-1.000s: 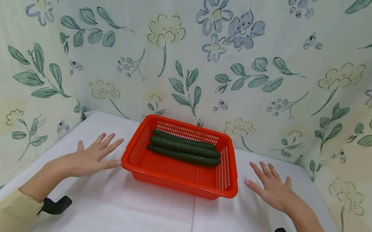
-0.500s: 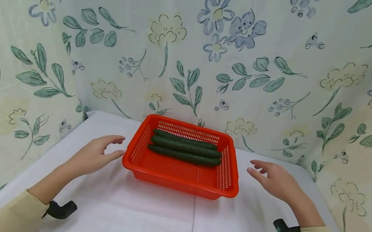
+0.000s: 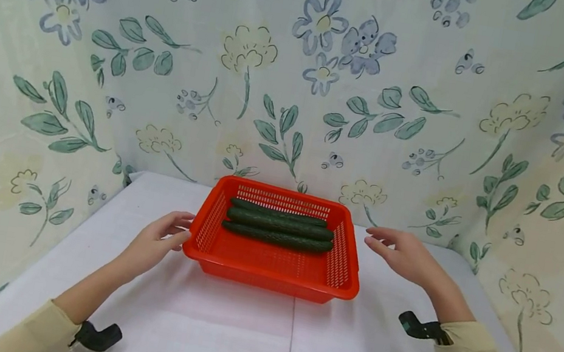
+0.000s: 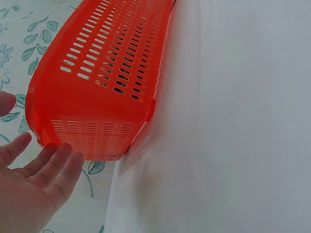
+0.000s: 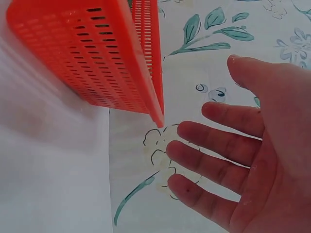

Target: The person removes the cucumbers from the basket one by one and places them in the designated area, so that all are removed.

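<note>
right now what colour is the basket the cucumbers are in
Bright red-orange, with slotted sides; the basket shows best in the head view.

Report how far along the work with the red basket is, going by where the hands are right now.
Done: three cucumbers lie side by side in the red basket on the white table. In hand: the left hand is at the basket's left rim and the right hand is near its right side, both open. Left: neither hand grips the basket, which sits on the table.
</note>
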Tool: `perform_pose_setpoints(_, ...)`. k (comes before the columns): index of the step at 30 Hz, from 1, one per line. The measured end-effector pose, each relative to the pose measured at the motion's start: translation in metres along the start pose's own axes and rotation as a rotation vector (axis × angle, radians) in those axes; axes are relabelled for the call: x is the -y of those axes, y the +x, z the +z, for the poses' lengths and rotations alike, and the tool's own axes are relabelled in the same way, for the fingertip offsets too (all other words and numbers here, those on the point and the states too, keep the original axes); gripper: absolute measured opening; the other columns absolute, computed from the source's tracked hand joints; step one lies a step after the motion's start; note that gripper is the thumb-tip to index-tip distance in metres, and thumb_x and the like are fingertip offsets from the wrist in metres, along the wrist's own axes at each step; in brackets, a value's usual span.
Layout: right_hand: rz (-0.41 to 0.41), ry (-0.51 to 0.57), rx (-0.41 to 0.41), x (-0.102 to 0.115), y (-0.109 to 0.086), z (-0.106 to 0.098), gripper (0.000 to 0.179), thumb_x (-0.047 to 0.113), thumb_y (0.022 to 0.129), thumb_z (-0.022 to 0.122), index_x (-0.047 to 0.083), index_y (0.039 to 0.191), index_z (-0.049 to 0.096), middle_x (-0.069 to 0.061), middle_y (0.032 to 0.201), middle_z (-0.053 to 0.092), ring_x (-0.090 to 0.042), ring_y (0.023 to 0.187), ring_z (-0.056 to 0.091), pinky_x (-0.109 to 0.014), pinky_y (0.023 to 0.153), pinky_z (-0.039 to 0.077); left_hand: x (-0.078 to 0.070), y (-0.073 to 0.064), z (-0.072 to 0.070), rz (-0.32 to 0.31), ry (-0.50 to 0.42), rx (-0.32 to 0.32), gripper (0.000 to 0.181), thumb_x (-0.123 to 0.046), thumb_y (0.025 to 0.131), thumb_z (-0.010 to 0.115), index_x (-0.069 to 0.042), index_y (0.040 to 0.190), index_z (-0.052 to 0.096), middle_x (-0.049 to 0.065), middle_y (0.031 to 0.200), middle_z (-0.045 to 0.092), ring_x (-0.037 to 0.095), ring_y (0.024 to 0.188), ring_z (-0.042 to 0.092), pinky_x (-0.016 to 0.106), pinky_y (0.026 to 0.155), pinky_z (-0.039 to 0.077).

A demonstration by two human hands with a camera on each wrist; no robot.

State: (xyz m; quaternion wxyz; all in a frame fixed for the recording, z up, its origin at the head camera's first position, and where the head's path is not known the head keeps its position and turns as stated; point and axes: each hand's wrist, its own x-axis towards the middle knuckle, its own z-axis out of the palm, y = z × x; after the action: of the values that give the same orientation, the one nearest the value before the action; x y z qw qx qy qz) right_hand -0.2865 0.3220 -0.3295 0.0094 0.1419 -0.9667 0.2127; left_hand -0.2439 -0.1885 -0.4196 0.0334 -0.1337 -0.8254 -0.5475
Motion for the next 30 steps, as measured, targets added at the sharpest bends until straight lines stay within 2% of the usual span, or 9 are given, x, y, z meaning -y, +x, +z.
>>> perform_pose_setpoints(3, -0.015, 0.042, -0.005, 0.005, 0.004, -0.002, 0.057, 0.049, 0.099, 0.059, 0.011, 0.141, 0.058, -0.018, 0.133, 0.063, -0.036, 0.117, 0.06, -0.045, 0.078, 0.06, 0.002, -0.002, 0.004, -0.005, -0.046, 0.017, 0.048, -0.029, 0.102, 0.06, -0.013, 0.146, 0.047, 0.015, 0.14, 0.057, 0.034, 0.122, 0.06, 0.028, 0.085, 0.058)
perform_pose_setpoints(8, -0.064, 0.108, -0.01, 0.015, 0.016, -0.004, 0.056, 0.048, 0.099, 0.058, 0.012, 0.142, 0.057, -0.017, 0.136, 0.062, -0.035, 0.117, 0.061, -0.049, 0.083, 0.059, 0.002, -0.004, 0.011, -0.012, -0.073, 0.03, 0.05, -0.027, 0.101, 0.062, -0.014, 0.146, 0.047, 0.015, 0.144, 0.054, 0.035, 0.126, 0.056, 0.026, 0.086, 0.057)
perform_pose_setpoints(12, -0.099, 0.2, -0.01, 0.023, 0.028, -0.004, 0.055, 0.048, 0.099, 0.058, 0.014, 0.142, 0.057, -0.015, 0.132, 0.065, -0.03, 0.11, 0.064, -0.042, 0.083, 0.06, 0.004, -0.004, 0.016, -0.027, -0.076, 0.021, 0.049, -0.024, 0.1, 0.062, -0.014, 0.146, 0.048, 0.016, 0.146, 0.052, 0.035, 0.126, 0.055, 0.023, 0.085, 0.056)
perform_pose_setpoints(17, -0.089, 0.329, 0.006, 0.03, 0.044, -0.004, 0.051, 0.041, 0.1, 0.061, 0.012, 0.141, 0.058, -0.016, 0.126, 0.068, -0.035, 0.11, 0.065, -0.036, 0.083, 0.058, 0.005, -0.006, 0.02, -0.04, -0.077, 0.005, 0.048, -0.023, 0.101, 0.061, -0.012, 0.146, 0.048, 0.016, 0.146, 0.052, 0.034, 0.124, 0.057, 0.027, 0.087, 0.057)
perform_pose_setpoints(22, -0.089, 0.406, 0.032, 0.039, 0.059, -0.003, 0.046, 0.04, 0.1, 0.06, 0.017, 0.14, 0.06, -0.011, 0.119, 0.07, -0.04, 0.114, 0.062, -0.046, 0.09, 0.057, 0.005, -0.008, 0.021, -0.053, -0.127, -0.003, 0.046, -0.027, 0.102, 0.06, -0.012, 0.144, 0.05, 0.017, 0.141, 0.055, 0.028, 0.114, 0.063, 0.033, 0.09, 0.058)
perform_pose_setpoints(26, -0.108, 0.47, 0.049, 0.046, 0.069, -0.001, 0.044, 0.039, 0.1, 0.06, 0.017, 0.139, 0.06, -0.013, 0.126, 0.067, -0.04, 0.115, 0.062, -0.054, 0.096, 0.054, 0.006, -0.007, 0.021, -0.046, -0.149, 0.004, 0.046, -0.027, 0.102, 0.059, -0.011, 0.144, 0.05, 0.018, 0.14, 0.056, 0.022, 0.109, 0.066, 0.031, 0.089, 0.058)
perform_pose_setpoints(30, -0.128, 0.532, 0.068, 0.052, 0.08, 0.002, 0.043, 0.036, 0.101, 0.06, 0.016, 0.139, 0.06, -0.016, 0.131, 0.065, -0.041, 0.116, 0.061, -0.058, 0.099, 0.051, 0.007, -0.008, 0.021, -0.053, -0.154, 0.005, 0.046, -0.026, 0.102, 0.06, -0.011, 0.145, 0.05, 0.018, 0.141, 0.055, 0.022, 0.109, 0.065, 0.031, 0.089, 0.058)
